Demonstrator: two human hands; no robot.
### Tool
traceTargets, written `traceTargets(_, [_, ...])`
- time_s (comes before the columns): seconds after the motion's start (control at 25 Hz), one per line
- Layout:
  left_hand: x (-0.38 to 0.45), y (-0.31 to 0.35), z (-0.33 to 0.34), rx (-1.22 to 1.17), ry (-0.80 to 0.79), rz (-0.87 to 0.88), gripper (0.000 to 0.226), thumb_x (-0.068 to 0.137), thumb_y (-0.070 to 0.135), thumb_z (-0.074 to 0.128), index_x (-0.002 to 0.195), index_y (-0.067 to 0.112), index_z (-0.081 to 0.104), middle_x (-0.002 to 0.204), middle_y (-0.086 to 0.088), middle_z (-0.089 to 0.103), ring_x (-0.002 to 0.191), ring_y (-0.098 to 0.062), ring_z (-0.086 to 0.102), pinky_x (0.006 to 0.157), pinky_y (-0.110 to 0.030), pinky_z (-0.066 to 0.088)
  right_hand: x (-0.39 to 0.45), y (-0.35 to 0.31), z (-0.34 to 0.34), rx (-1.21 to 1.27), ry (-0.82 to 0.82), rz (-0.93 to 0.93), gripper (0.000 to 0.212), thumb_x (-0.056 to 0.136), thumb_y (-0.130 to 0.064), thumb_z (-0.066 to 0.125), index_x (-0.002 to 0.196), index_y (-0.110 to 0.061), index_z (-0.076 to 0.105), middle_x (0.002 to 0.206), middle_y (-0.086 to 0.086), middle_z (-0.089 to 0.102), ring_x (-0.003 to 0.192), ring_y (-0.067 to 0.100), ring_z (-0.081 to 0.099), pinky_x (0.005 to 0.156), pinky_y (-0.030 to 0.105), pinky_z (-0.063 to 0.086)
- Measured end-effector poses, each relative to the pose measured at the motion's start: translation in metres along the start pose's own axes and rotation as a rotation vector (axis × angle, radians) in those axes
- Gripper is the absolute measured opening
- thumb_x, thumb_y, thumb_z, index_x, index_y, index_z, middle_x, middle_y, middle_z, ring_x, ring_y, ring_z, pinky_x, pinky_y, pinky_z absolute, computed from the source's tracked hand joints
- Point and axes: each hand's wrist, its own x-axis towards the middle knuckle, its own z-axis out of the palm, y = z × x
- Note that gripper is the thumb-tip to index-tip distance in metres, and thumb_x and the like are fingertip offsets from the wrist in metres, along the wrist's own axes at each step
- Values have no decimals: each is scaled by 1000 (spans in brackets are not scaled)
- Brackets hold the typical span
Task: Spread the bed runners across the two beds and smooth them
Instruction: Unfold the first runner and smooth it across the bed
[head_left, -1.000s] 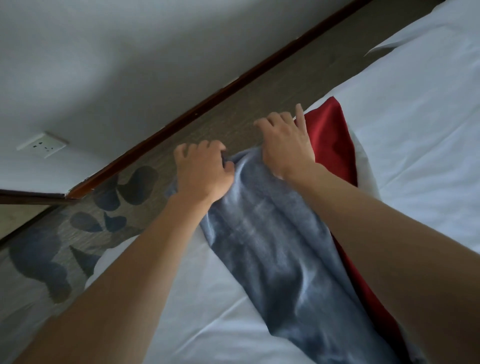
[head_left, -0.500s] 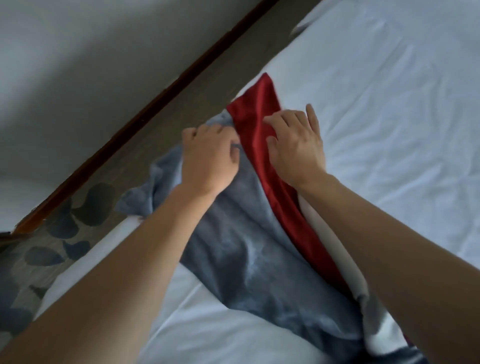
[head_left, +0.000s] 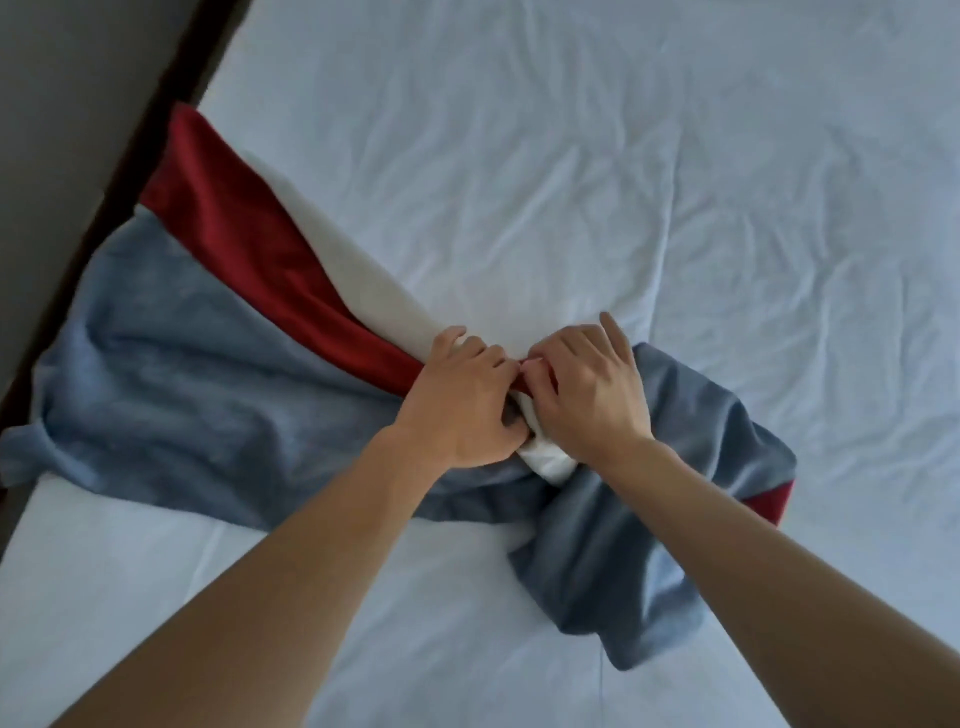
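Observation:
A bed runner (head_left: 171, 364) in grey-blue, red and white lies across the white bed (head_left: 623, 182). Its left part is spread out to the bed's left edge and hangs over it. Its right part is bunched and twisted in a heap near the bed's middle. My left hand (head_left: 462, 400) grips the runner where the red and white bands narrow. My right hand (head_left: 587, 389) is right beside it, its fingers curled into the same gathered folds. Both hands meet at the twisted spot.
The white sheet is wrinkled across the far and right side of the bed. A dark wooden skirting (head_left: 104, 171) and a strip of grey wall (head_left: 62, 78) run along the bed's left side.
My hands have left the runner's end at the bed's left edge and moved right to its bunched middle, where both now grip it. The view has swung from the floor onto the bed.

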Motion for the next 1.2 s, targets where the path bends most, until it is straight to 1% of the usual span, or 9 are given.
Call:
traceTargets(0.16, [7,18,16,17,64,54,25,73,35,57,85,16,68,78,0,65,80,-27,61,97,-43,36,-64,21,-22,-38,-154,63,51,87,-53,62,118,-12,68,118,3,67,117,24,57,118,53,27])
traceTargets(0.28, [31,26,7,23,107,-56,10,85,25,57,84,20,66,75,2,66,76,-26,60,87,-40,36,-87,34,-32,-151,-301,117,68,77,-44,73,136,-17,55,139,4,54,134,26,45,121,54,22])
traceTargets(0.4, [51,47,-2,5,98,-99,23,94,38,49,82,23,62,72,7,63,74,-20,58,87,-38,35,-102,54,-39,-182,-247,259,66,80,-31,71,141,-17,49,135,6,54,128,28,49,119,51,25])
traceTargets(0.48, [53,68,-3,-42,76,-105,39,94,54,42,81,24,63,71,9,64,72,-16,58,90,-39,37,-112,68,-45,-173,-237,363,59,82,-27,69,137,-18,51,123,4,60,119,27,54,118,50,28])
traceTargets(0.6, [54,103,7,-5,47,-85,50,83,71,45,92,26,66,82,12,68,80,-15,60,91,-37,36,-124,93,-51,-149,-172,396,32,80,-17,67,112,-16,65,99,4,67,99,29,62,111,48,35])
traceTargets(0.72, [59,132,26,76,-15,-42,45,83,60,57,109,24,63,106,7,66,101,-19,59,95,-38,34,-130,118,-56,-127,-156,406,20,75,-10,65,94,-15,65,89,4,66,90,32,63,106,45,35])
traceTargets(0.88, [65,172,51,168,-7,13,47,83,43,68,122,20,56,121,-1,58,115,-25,54,102,-41,32,-137,155,-66,-136,-162,374,20,78,-9,65,97,-15,68,92,5,69,96,32,62,113,49,30])
traceTargets(1.0, [80,201,63,212,24,43,43,81,31,72,121,21,59,117,-2,59,110,-26,56,99,-41,33,-140,189,-74,-172,-175,356,15,82,-8,61,92,-15,69,87,3,69,93,32,63,115,50,29])
traceTargets(1.2, [113,245,78,208,95,55,6,86,22,63,89,23,68,84,3,66,86,-25,59,88,-39,34,-141,244,-88,-156,-187,347,17,79,-2,57,87,-14,67,83,4,67,89,33,61,114,50,28])
